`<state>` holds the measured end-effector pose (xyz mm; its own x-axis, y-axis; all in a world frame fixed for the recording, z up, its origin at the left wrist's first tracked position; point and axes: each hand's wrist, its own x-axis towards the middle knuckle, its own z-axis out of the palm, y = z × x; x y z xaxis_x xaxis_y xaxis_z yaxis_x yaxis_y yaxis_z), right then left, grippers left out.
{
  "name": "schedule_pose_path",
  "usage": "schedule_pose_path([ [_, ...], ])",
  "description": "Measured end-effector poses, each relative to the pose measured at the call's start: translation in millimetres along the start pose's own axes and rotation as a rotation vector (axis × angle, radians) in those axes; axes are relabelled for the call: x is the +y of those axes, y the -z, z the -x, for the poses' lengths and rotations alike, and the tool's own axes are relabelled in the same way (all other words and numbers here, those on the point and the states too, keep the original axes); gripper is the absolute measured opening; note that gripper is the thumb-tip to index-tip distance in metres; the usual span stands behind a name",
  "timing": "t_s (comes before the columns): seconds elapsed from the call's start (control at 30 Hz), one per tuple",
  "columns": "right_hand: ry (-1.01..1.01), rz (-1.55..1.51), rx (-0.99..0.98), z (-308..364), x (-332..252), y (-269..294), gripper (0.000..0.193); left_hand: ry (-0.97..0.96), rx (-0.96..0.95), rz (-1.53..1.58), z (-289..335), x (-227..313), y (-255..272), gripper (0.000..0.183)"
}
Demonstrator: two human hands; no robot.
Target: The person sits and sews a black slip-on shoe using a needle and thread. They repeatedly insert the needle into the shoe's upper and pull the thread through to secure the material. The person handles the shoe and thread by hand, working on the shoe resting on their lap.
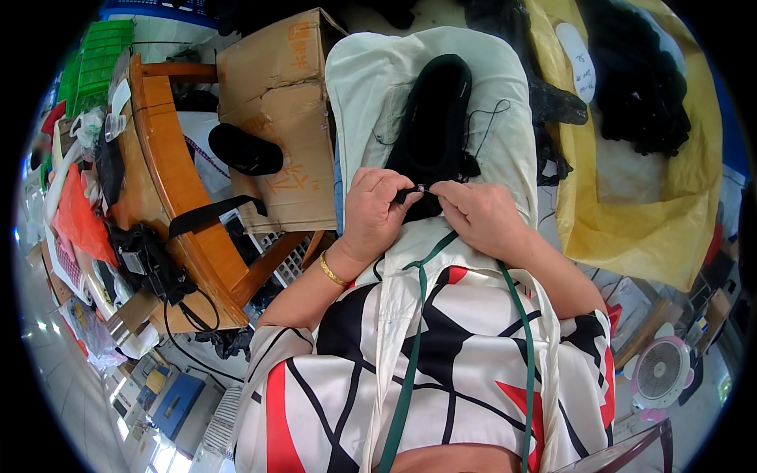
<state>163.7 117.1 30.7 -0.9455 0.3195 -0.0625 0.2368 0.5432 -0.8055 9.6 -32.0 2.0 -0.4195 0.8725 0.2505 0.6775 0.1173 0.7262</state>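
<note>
A black slip-on shoe [430, 118] lies on the pale cloth [359, 71] over my lap, its opening facing up. At the near end of the shoe, my left hand [372, 211] pinches a small black piece of material between thumb and fingers. Close against it, my right hand [481, 219] is closed in a pinch on something too small to make out. A tiny light spot shows between the fingertips. Thin black thread [490, 118] curls over the cloth to the right of the shoe.
A cardboard box [272, 79] stands at the left with another black shoe [246, 150] on it. Left of that is an orange wooden frame [169, 150] with a black strap [209, 217] across it. A yellow sack [615, 232] at the right holds black items and a white insole [576, 59]. A fan [662, 370] stands lower right.
</note>
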Motion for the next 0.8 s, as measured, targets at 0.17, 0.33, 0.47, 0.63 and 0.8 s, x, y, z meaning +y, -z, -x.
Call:
schedule_pose_path([
  [0.17, 0.029, 0.021, -0.011, 0, 2, 1, 0.021, -0.006, 0.005, -0.001, -1, 0, 0, 0.024],
  [0.33, 0.043, 0.036, -0.034, -3, 1, 4, 0.021, -0.019, 0.02, 0.004, -1, -1, -1, 0.025],
  [0.47, 0.036, 0.114, -0.062, -4, -2, 1, 0.019, -0.041, 0.04, -0.002, 0, -3, -3, 0.026],
  [0.63, 0.007, 0.222, -0.09, -4, -6, -10, 0.013, -0.008, 0.062, -0.021, 4, -4, -4, 0.029],
  [0.8, -0.024, 0.193, -0.052, -7, -3, -21, 0.012, -0.001, 0.09, -0.007, 6, 2, -4, 0.025],
])
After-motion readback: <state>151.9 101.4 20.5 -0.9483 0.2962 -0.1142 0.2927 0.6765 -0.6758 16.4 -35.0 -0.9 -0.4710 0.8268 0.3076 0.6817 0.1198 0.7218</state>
